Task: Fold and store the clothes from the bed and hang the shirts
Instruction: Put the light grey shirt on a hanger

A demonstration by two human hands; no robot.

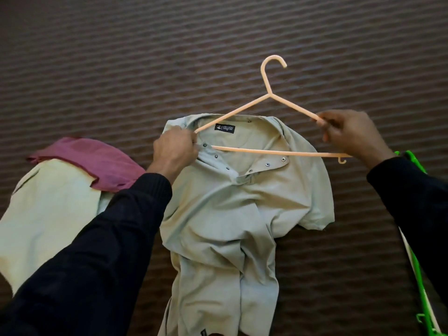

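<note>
A pale grey-green shirt (232, 202) is spread face up on the bed (121, 57), which is covered in a brown ribbed spread; the collar points away from the person and the snap placket lies open. A peach plastic hanger (266, 93) is held over the collar, its hook pointing away and its left end tucked inside the neck opening. The left hand (174, 151) is curled at the left side of the collar, where the fabric is gripped beside the hidden end of the hanger; whether the hanger itself is also caught in that grip cannot be told. The right end of the hanger is pinched by the right hand (351, 134), the upper arm of the hanger being held between thumb and fingers outside the shirt, above the right shoulder. Both forearms are covered by dark sleeves. To the left of the shirt, a pale green garment (48, 209) lies on the bed, with a pink garment (97, 161) resting on its far edge. At the right edge of the view, green hangers (421, 287) are partly seen behind the right sleeve.
</note>
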